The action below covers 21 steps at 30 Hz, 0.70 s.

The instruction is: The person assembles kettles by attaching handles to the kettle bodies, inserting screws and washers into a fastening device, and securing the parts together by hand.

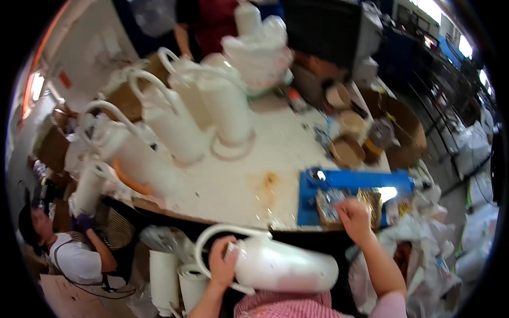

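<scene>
A white jug (286,265) with a large curved handle lies on its side across my lap, over the pink checked cloth. My left hand (222,262) grips it at its left end, beside the handle. At the table's front edge, my right hand (354,216) is over small boxes of parts, its fingers curled together; whatever they may hold is too small to make out. One box (330,204) has silvery bits in it, and another box (369,204) has gold-coloured bits. Behind them lies a blue metal tool (360,179) with a long bar.
Several white jugs stand on the left of the table (249,180). Cardboard rings and a tape roll (347,151) lie at the right. A co-worker (74,249) sits at the left, and another person (212,26) stands behind. Plastic bags (419,259) hang at the right.
</scene>
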Tool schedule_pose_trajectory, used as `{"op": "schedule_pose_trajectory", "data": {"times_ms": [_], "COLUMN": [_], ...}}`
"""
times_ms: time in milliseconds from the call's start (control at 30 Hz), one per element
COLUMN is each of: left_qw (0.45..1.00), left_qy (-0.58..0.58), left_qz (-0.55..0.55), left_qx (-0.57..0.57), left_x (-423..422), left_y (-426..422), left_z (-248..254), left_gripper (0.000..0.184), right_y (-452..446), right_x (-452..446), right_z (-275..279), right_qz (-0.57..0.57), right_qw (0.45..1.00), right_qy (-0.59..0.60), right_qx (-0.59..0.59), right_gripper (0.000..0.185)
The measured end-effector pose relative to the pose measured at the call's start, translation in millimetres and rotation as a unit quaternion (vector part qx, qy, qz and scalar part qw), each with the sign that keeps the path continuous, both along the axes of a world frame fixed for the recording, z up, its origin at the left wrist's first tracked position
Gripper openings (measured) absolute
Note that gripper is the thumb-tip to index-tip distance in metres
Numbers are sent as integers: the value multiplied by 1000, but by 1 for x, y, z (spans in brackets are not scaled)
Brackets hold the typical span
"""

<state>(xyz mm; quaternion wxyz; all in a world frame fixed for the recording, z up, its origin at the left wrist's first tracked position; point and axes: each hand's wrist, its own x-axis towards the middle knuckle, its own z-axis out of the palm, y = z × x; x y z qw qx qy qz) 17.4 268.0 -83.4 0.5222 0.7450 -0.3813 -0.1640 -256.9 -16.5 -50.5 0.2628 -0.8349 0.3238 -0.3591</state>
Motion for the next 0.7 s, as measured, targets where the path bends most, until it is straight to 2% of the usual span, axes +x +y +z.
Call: {"op": "schedule_pose_trajectory", "data": {"times_ms": [67,133,300,467,533,567,633,700], "left_qw": [999,995,995,996,995,995,994,997], "left_qy": [52,94,101,88,97,100,105,67], "left_qz": [-2,-5,-13,-13,-11,-12,-12,-29], "left_qx": [-12,5,-13,-14,-17,-14,-11,-20], "left_x": [-3,-8,-5,-2,-3,-2,-1,-1], "left_y": [2,-3,-3,-1,-2,-2,-2,-3], "left_z": [-4,17,11,7,8,8,7,7], "left_gripper": [29,30,32,32,32,32,33,34], "right_y": [3,0,-27,-40,-45,-45,-47,-46], "right_x": [10,25,66,82,86,86,84,83], "right_z": [25,50,68,70,66,66,67,72], "right_qz": [-16,-21,26,46,68,69,63,67], "right_qw": [998,992,971,971,969,970,966,962], "right_qy": [-54,-123,-236,-226,-187,-185,-111,-88], "right_qx": [-5,18,-38,-61,-144,-144,-227,-250], "right_gripper": [8,12,14,13,15,15,17,17]}}
